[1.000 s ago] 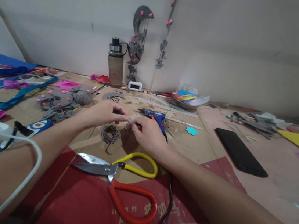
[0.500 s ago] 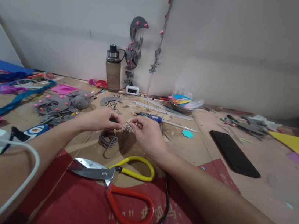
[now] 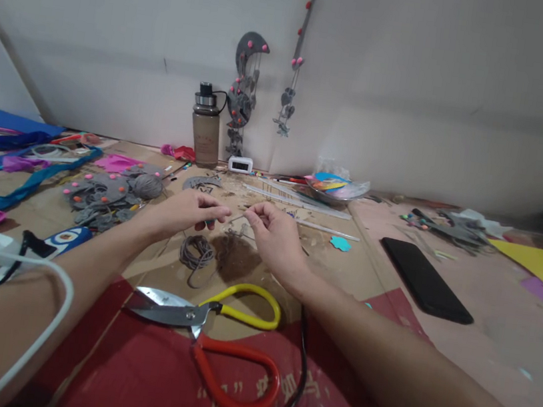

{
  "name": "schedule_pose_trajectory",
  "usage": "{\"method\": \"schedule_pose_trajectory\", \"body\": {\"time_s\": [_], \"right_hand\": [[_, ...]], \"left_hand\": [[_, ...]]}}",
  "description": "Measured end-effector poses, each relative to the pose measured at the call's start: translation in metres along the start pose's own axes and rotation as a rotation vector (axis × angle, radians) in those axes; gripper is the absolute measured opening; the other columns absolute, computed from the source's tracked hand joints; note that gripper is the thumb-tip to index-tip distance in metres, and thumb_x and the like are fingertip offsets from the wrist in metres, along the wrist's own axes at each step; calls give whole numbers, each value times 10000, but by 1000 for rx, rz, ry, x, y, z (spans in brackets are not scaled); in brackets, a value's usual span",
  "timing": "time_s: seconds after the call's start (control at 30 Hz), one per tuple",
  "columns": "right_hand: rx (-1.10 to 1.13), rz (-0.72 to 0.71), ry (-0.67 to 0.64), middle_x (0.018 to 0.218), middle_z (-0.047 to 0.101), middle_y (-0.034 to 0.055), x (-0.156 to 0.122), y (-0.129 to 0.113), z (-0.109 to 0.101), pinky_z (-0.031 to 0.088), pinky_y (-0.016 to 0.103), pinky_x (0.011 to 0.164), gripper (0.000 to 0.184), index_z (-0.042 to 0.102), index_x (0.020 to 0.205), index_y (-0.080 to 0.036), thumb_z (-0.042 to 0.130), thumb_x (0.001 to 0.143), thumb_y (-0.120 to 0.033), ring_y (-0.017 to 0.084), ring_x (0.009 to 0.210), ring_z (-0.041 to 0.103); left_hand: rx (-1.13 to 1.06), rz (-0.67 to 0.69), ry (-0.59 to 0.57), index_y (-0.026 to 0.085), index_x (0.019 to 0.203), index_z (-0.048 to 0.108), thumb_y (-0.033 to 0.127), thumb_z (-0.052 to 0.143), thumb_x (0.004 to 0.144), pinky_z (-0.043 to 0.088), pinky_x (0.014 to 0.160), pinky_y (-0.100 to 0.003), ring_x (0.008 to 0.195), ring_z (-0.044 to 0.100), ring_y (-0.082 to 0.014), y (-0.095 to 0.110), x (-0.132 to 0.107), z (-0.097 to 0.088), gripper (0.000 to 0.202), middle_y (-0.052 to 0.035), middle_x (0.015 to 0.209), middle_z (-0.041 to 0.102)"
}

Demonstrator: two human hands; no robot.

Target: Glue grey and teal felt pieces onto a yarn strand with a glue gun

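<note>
My left hand and my right hand are raised a little above the cardboard, fingertips pinched and facing each other. Between them runs a thin grey string with small grey pieces hanging from it. Just below lies a coil of grey cord. Nearer to me lie large scissors with one yellow and one red handle, blades pointing left.
A black phone lies to the right. A water bottle, a small clock and grey hanging decorations stand at the wall. Grey felt pieces and coloured scraps cover the left. A white cable crosses my left arm.
Both hands have lifted slightly and pulled a little apart, with the string stretched between them. The glue gun behind my right hand is now hidden.
</note>
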State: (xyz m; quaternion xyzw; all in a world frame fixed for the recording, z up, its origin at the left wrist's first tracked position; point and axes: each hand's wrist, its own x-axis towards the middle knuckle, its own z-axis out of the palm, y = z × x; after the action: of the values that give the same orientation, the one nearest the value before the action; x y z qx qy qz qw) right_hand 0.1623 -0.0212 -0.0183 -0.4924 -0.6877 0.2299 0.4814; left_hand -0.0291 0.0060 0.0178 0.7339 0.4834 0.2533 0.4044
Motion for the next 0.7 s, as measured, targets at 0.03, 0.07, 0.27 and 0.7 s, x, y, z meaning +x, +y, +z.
{"method": "schedule_pose_trajectory", "body": {"time_s": [0.03, 0.07, 0.27, 0.7], "right_hand": [[0, -6, 1, 688, 586, -14, -1, 0, 0, 341, 246, 605, 196, 593, 776, -185, 496, 855, -335, 113, 614, 480], [1, -14, 2, 691, 588, -14, -1, -1, 1, 342, 246, 608, 195, 595, 779, -186, 494, 857, -334, 112, 617, 481], [7, -57, -11, 696, 595, -7, -5, -3, 2, 349, 244, 611, 183, 592, 770, -185, 504, 855, -321, 112, 622, 487], [97, -13, 88, 689, 570, -4, 2, -6, -8, 357, 251, 600, 171, 557, 754, -183, 495, 846, -312, 121, 628, 482]], "left_hand": [[-26, -6, -14, 160, 860, 715, 506, 617, 717, 370, 498, -220, 615, 542, -118, 2, -1, 3, 386, -59, 790, 672], [-48, -15, -24, 162, 862, 713, 499, 631, 707, 369, 502, -221, 619, 540, -117, 4, -2, 7, 380, -54, 789, 668], [-88, -37, -4, 143, 696, 647, 365, 664, 678, 313, 480, -214, 535, 483, -93, 5, -4, 15, 223, -4, 583, 580], [-164, -38, 69, 139, 695, 643, 373, 664, 693, 318, 485, -210, 559, 505, -92, -8, 5, -6, 235, -24, 652, 607]]}}
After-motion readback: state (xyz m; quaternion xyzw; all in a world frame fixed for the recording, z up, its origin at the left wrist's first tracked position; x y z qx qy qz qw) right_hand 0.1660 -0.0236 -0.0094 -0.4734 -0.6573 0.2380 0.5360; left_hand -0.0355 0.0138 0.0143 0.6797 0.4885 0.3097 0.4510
